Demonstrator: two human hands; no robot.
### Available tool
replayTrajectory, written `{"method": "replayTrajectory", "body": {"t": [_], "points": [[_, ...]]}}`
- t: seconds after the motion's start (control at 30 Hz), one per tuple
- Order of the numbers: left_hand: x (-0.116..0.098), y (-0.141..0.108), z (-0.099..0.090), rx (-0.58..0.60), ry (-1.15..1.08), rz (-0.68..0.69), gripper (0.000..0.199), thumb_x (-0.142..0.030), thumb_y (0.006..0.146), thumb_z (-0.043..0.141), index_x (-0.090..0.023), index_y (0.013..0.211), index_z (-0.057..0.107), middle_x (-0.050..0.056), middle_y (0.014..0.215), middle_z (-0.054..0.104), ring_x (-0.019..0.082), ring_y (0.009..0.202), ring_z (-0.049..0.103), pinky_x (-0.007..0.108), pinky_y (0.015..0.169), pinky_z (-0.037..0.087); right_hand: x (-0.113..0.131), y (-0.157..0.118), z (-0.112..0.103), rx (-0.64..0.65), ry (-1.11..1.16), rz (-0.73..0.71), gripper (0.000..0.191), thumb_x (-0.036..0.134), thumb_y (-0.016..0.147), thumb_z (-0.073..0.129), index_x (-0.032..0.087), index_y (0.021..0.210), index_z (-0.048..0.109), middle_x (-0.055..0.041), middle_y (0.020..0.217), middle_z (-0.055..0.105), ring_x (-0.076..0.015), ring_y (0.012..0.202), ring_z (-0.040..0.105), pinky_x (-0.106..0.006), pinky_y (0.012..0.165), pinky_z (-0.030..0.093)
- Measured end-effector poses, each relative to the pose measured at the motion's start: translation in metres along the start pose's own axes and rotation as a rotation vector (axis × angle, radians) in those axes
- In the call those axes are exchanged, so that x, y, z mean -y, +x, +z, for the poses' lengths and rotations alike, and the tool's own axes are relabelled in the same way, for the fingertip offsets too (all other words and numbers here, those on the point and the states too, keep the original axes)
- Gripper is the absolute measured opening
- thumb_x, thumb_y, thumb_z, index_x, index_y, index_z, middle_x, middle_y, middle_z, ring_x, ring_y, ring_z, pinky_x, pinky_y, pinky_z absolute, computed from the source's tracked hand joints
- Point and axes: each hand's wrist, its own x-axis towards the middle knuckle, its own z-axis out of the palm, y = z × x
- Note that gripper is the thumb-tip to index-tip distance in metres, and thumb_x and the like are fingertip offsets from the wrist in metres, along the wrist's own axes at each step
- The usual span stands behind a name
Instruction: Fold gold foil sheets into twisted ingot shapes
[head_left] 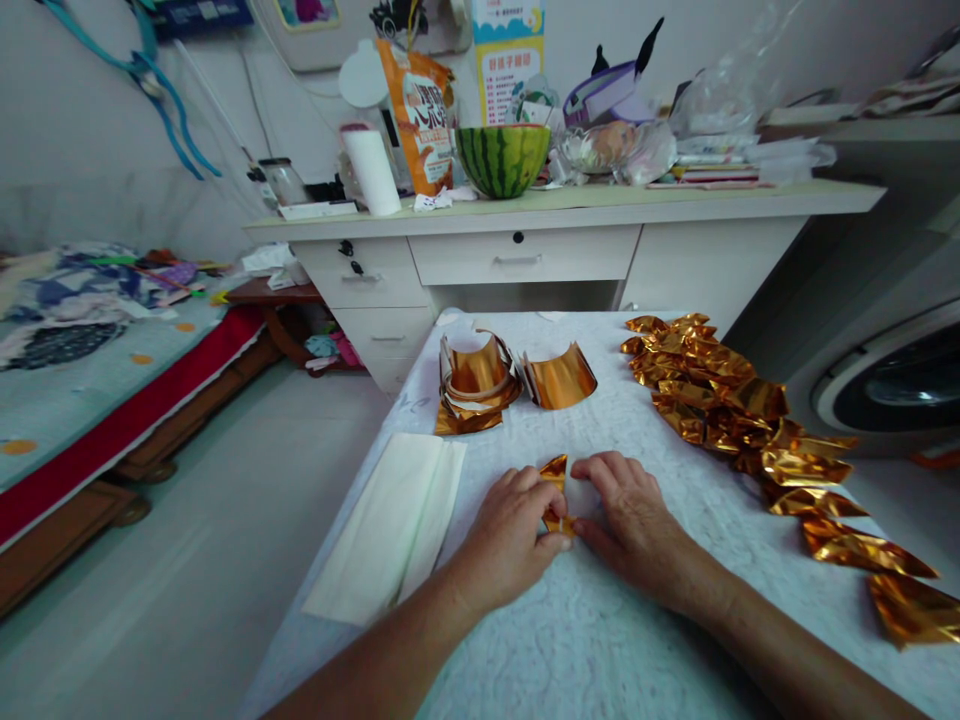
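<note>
A small folded piece of gold foil paper (555,470) stands over the middle of the cloth-covered table. My left hand (517,525) is closed around its left side, with the thumb low and the fingers over it. On the other side, my right hand (630,520) curves with thumb and fingers apart; its thumb tip appears to touch the foil's lower corner. Behind my hands lie a curled stack of gold foil sheets (480,375) and a separate curled sheet (561,378). Several folded gold foil pieces (720,390) form a long heap along the right side.
A folded cream sheet (390,530) lies at the table's left edge. Beyond the table stands a white desk (525,215) bearing a cut watermelon (502,160), an orange snack bag (420,120) and a paper roll (371,172). A bed (150,390) is left, a washing machine (885,330) right.
</note>
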Motion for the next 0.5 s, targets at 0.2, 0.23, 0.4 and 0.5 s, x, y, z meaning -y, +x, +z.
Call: {"method": "replayTrajectory", "body": {"t": [0.2, 0.23, 0.4, 0.5], "points": [[0.0, -0.001, 0.001, -0.018, -0.009, 0.006, 0.016, -0.018, 0.078, 0.07, -0.022, 0.088, 0.058, 0.001, 0.099, 0.056, 0.02, 0.098, 0.05, 0.033, 0.085, 0.038, -0.009, 0.001, -0.006, 0.018, -0.01, -0.045, 0.054, 0.011, 0.076, 0.06, 0.028, 0.125, 0.046, -0.0089, 0.117, 0.052, -0.0273, 0.103, 0.048, -0.043, 0.087, 0.04], [0.0, -0.001, 0.001, -0.018, -0.007, 0.005, 0.016, -0.018, 0.078, 0.069, -0.021, 0.088, 0.058, 0.001, 0.098, 0.055, 0.021, 0.098, 0.05, 0.033, 0.085, 0.038, -0.011, 0.001, -0.008, 0.022, -0.006, -0.047, 0.054, 0.011, 0.076, 0.06, 0.027, 0.125, 0.046, -0.0091, 0.117, 0.052, -0.0273, 0.103, 0.048, -0.043, 0.087, 0.04], [0.0, -0.002, 0.001, -0.015, 0.007, 0.015, 0.013, -0.017, 0.079, 0.068, -0.021, 0.088, 0.059, 0.001, 0.097, 0.056, 0.021, 0.098, 0.05, 0.033, 0.085, 0.039, -0.021, 0.005, -0.013, -0.01, 0.038, -0.047, 0.038, 0.011, 0.077, 0.053, 0.02, 0.114, 0.051, -0.0111, 0.112, 0.055, -0.0276, 0.102, 0.049, -0.045, 0.087, 0.041], [0.0, -0.002, 0.0, -0.01, 0.016, 0.055, 0.013, -0.015, 0.08, 0.066, -0.021, 0.089, 0.059, 0.002, 0.097, 0.057, 0.021, 0.099, 0.051, 0.033, 0.085, 0.04, -0.022, 0.011, -0.012, -0.058, 0.065, -0.109, 0.043, 0.012, 0.079, 0.049, 0.018, 0.121, 0.051, -0.013, 0.124, 0.053, -0.0299, 0.115, 0.045, -0.05, 0.096, 0.037]]}}
